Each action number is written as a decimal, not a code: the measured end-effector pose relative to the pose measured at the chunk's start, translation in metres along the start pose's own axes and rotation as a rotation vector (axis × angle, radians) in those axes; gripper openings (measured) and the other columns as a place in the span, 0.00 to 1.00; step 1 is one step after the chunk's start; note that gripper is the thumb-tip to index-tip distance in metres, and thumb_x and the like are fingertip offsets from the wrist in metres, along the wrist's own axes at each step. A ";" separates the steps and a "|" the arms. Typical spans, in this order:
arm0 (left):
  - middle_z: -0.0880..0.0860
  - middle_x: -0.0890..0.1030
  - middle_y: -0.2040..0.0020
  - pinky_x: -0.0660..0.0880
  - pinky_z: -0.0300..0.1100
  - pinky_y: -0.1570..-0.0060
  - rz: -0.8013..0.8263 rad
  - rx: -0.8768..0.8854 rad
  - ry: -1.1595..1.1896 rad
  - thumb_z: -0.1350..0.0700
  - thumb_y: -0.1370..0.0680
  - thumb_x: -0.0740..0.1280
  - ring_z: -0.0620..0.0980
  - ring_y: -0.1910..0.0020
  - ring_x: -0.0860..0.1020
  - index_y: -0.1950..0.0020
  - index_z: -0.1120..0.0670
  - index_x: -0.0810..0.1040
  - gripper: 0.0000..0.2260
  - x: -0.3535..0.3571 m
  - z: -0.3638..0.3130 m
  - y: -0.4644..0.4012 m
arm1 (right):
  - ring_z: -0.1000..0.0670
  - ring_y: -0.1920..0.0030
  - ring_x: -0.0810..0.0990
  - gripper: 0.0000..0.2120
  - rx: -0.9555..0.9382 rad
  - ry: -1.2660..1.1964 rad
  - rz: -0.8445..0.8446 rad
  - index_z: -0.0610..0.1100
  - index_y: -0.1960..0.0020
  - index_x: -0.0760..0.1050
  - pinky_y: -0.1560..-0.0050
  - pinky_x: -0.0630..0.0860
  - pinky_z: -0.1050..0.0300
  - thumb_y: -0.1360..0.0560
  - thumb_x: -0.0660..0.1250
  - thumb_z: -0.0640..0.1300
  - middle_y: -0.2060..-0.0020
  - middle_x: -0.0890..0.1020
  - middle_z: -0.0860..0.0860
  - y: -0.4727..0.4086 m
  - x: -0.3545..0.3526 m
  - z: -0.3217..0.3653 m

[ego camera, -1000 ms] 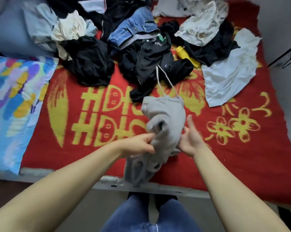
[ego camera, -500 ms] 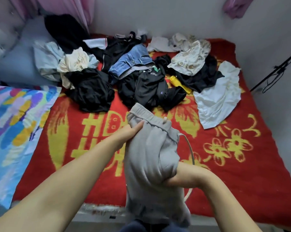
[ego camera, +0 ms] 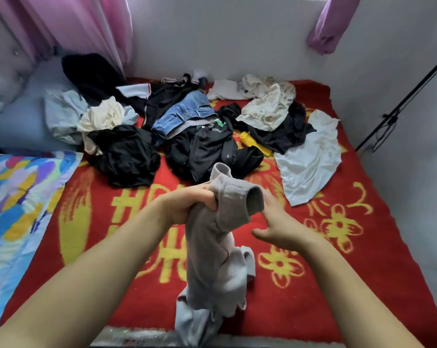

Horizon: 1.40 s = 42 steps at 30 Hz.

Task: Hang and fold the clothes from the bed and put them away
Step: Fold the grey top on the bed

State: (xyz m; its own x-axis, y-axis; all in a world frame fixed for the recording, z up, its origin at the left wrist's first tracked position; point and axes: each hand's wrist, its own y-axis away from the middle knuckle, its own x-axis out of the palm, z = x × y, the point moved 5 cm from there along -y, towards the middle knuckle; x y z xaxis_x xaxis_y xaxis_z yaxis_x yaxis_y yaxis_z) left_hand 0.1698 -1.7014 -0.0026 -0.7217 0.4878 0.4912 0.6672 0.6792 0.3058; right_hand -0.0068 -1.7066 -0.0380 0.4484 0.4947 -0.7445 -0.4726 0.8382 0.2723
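- The left hand (ego camera: 194, 204) has its grip clamped on a soft grey knitted garment (ego camera: 220, 249), fingers curled into the bunched cloth just below its upper end.
- The right hand (ego camera: 277, 222) sits just beside the garment on its right, fingers relaxed and spread; its grip is apart and holds nothing, though the fingertips near the cuff may brush the cloth.
- The garment hangs from the left hand over the near part of the bed, its lower end dangling past the bed's front edge.
- Above the grip, two tubular ends stick up: one narrow, one a wider ribbed cuff with a dark open mouth turned towards the right hand.
- Below the grip the cloth is twisted and rumpled, widening into loose folds at the bottom.
- The red bed blanket with yellow flowers and characters (ego camera: 363, 272) lies beneath, and a heap of black, denim, cream and white clothes (ego camera: 202, 141) lies further back on it, well apart from the hands.
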 end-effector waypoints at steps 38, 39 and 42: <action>0.55 0.79 0.46 0.67 0.43 0.59 -0.265 -0.469 -1.928 0.53 0.28 0.70 0.57 0.47 0.77 0.37 0.53 0.69 0.20 -0.087 -0.010 0.067 | 0.43 0.51 0.79 0.05 0.230 0.367 0.045 0.47 0.58 0.74 0.57 0.71 0.54 0.26 0.60 0.46 0.55 0.82 0.47 -0.036 -0.013 -0.012; 0.56 0.78 0.45 0.67 0.44 0.59 -0.302 -0.534 -1.949 0.53 0.27 0.68 0.58 0.46 0.77 0.37 0.54 0.68 0.20 -0.096 0.006 0.069 | 0.43 0.51 0.79 0.05 0.250 0.418 0.123 0.46 0.55 0.74 0.57 0.71 0.54 0.27 0.59 0.44 0.53 0.82 0.46 -0.043 -0.006 -0.007; 0.56 0.78 0.43 0.69 0.45 0.59 -0.472 -0.621 -1.983 0.56 0.25 0.63 0.58 0.45 0.78 0.38 0.55 0.66 0.17 -0.115 0.010 0.089 | 0.44 0.59 0.77 0.05 0.272 0.485 0.338 0.41 0.57 0.72 0.62 0.73 0.56 0.27 0.58 0.40 0.55 0.81 0.41 -0.062 0.016 0.031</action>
State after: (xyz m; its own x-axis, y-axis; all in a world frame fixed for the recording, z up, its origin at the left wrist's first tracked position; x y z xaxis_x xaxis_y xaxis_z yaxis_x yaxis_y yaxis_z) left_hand 0.3098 -1.6913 -0.0403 0.2777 0.4456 -0.8511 0.0825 0.8716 0.4832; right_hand 0.0533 -1.7435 -0.0478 -0.1145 0.6347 -0.7642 -0.2903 0.7143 0.6368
